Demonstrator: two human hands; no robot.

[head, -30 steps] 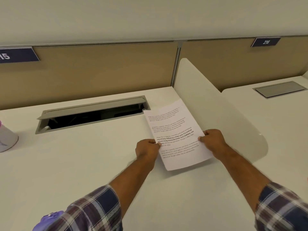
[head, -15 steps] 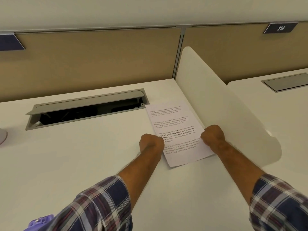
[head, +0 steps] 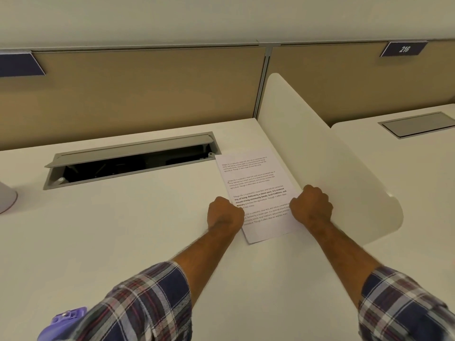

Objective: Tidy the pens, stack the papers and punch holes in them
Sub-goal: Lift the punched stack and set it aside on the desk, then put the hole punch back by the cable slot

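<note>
"216" on blue partition tag (head: 403,48), "Village life" paragraphs on papers (head: 256,183)

The papers (head: 256,190) under my knuckles are thin matt white sheets with black print. My desk (head: 123,237) is a smooth off-white laminate with a faint sheen. The cable tray (head: 130,153) looks like brushed grey metal, matt. The back panel (head: 147,94) looks like tan woven cloth. The side divider (head: 320,148) is smooth cream plastic. My sleeves (head: 147,303) are soft plaid cloth.
</note>
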